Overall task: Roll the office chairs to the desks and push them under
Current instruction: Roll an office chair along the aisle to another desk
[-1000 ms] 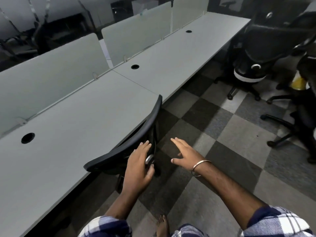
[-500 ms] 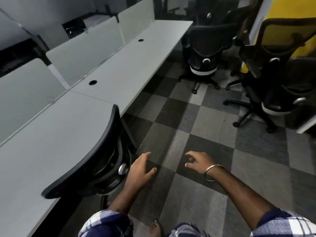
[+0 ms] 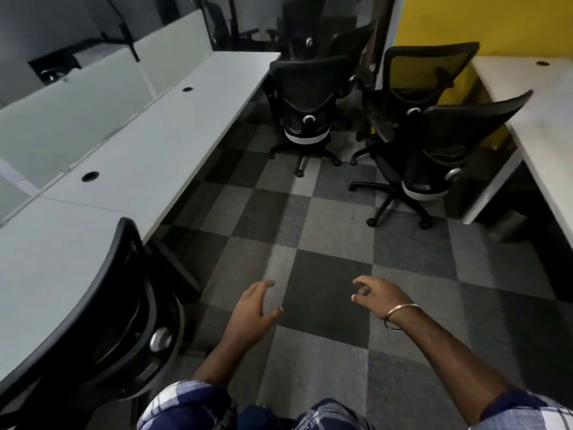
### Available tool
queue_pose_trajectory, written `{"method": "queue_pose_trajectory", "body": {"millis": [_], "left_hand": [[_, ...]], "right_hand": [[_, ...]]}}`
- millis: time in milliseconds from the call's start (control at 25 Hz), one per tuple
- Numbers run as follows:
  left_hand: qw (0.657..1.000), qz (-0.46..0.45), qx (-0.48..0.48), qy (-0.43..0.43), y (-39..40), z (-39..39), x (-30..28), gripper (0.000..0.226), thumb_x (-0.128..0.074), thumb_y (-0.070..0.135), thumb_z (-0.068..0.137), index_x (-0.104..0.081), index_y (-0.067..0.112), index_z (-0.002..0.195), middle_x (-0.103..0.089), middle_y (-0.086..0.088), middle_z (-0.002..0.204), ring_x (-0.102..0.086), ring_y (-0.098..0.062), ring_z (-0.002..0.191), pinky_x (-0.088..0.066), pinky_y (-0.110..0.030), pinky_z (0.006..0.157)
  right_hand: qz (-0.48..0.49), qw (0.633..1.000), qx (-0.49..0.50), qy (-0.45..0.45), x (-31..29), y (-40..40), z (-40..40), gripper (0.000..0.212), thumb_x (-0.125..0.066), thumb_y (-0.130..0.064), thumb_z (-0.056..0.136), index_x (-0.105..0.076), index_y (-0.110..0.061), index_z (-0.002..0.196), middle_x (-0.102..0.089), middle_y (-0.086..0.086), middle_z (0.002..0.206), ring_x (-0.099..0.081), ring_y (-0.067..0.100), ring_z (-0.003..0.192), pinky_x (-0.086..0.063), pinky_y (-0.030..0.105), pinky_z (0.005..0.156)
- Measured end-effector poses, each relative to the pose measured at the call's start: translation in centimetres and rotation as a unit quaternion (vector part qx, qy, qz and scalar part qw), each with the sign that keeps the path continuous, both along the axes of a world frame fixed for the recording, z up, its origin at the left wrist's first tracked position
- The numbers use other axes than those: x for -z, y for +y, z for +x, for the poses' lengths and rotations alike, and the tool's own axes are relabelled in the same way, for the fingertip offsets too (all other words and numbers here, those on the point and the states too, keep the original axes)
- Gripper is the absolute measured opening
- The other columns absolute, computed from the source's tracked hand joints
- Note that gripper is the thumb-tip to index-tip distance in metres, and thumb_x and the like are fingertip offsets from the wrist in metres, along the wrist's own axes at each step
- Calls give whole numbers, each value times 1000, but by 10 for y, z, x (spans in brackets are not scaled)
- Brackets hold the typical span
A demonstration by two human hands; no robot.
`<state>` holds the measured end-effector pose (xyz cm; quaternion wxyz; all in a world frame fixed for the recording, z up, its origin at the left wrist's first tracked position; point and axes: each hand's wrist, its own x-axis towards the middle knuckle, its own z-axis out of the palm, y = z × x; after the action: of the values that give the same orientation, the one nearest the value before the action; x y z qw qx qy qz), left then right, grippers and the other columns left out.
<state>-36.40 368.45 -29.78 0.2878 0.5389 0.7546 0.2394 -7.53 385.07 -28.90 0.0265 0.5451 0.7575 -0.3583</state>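
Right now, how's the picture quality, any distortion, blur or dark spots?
Head view: wide-angle lens bends the long desk edge; dim, uneven light, deep shadow under the right desk; the yellow wall is brightest; left hand and right hand slightly soft.

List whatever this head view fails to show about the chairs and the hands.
- Pushed-in chair: seat and wheels hidden beneath the long desk; only the backrest shows.
- Rear chairs: dark, overlapping, uncountable behind the front chair.
- Right desk: cut off by the right edge.
- Left hand and right hand: palms face away.
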Motion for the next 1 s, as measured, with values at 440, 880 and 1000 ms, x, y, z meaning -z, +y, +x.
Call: {"method": "queue_pose_trajectory", "body": {"millis": [440,880,1000], "left_hand": [[996,-17,89,-2,137,11,32,57,-73,38,94,-50,31,146,-49,12,144,-35,32,109,-37,3,81],[981,-20,190,-15,343,-30,37,43,-74,34,93,-56,35,132,-57,14,128,-52,14,106,-49,-21,96],[976,-27,216,4,400,-21,32,53,-74,31,95,-56,20,144,-57,1,143,-54,-14,129,-45,-32,107]], "right_hand": [[14,992,128,5,21,90,59,50,-75,-31,90,-60,-21,137,-71,-7,98,-66,19,99,-47,30,84],[-36,971,231,50,47,215,33,81,-79,-31,87,-38,-25,156,-74,-3,97,-70,18,96,-53,36,95],[-45,963,262,51,57,240,45,84,-79,-32,87,-34,-26,158,-74,-4,98,-70,16,96,-54,35,96]]}}
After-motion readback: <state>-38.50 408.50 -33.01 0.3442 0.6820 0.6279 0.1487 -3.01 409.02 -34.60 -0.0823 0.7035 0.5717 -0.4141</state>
